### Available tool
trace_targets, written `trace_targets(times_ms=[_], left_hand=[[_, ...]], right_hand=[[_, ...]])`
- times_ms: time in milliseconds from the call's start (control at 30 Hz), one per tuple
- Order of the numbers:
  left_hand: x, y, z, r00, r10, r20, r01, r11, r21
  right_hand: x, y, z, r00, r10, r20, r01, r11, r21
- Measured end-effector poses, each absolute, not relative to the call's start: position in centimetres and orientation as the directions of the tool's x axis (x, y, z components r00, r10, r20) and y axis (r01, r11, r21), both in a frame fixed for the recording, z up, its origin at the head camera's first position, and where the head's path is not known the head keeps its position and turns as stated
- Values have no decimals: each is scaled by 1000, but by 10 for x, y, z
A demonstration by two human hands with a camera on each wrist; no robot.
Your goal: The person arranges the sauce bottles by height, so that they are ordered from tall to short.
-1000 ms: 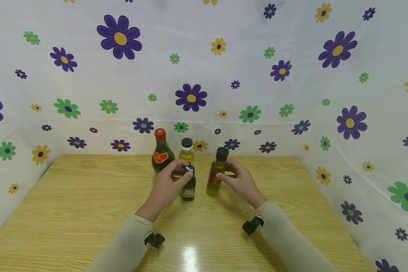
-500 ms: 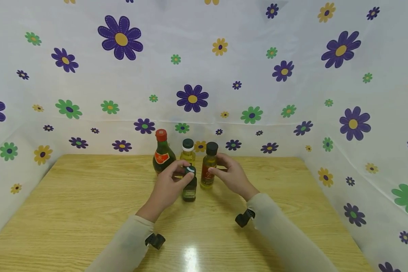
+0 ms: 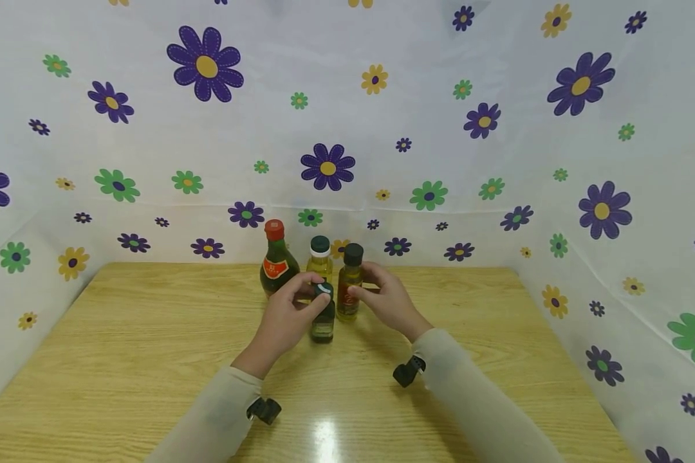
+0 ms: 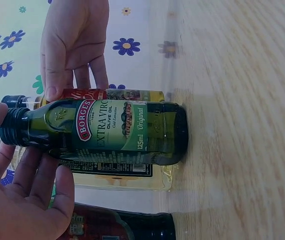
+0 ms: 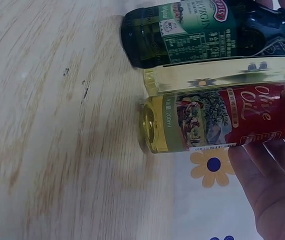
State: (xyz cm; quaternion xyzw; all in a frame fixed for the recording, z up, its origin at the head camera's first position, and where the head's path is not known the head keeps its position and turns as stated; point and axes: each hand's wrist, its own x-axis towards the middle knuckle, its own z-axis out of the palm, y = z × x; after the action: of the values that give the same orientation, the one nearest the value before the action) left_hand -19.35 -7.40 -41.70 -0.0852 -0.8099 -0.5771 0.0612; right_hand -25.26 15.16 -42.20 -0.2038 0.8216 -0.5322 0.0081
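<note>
My left hand [image 3: 286,315] pinches the dark cap and neck of a small green olive oil bottle [image 3: 322,330], which stands upright at the front of the group. Its green label [image 4: 115,125] reads "extra virgin" in the left wrist view. With thumb and fingers, my right hand [image 3: 390,305] grips a taller olive oil bottle [image 3: 346,308] with a black cap and red label. That bottle is upright, just right of and slightly behind the small one; its base [image 5: 150,125] is at the tabletop. Behind both stands a yellow oil bottle [image 3: 320,263], partly hidden.
A dark green bottle with a red cap [image 3: 275,229] stands behind my left hand, its lower part hidden. All the bottles are on a wood-grain table [image 3: 150,347]. A white flowered cloth [image 3: 428,148] rises at the back and sides.
My right hand has carried the red-labelled bottle leftward, close to the small and yellow bottles, and it has gone from slightly tilted to upright. My left hand keeps its place.
</note>
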Motion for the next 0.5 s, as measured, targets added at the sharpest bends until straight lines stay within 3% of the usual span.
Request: trace_targets(times_ms=[500], left_hand=[[-194, -74, -418, -978, 69, 197, 209, 316, 925]], right_hand=[[-253, 150, -430, -902, -374, 217, -342, 311, -887]])
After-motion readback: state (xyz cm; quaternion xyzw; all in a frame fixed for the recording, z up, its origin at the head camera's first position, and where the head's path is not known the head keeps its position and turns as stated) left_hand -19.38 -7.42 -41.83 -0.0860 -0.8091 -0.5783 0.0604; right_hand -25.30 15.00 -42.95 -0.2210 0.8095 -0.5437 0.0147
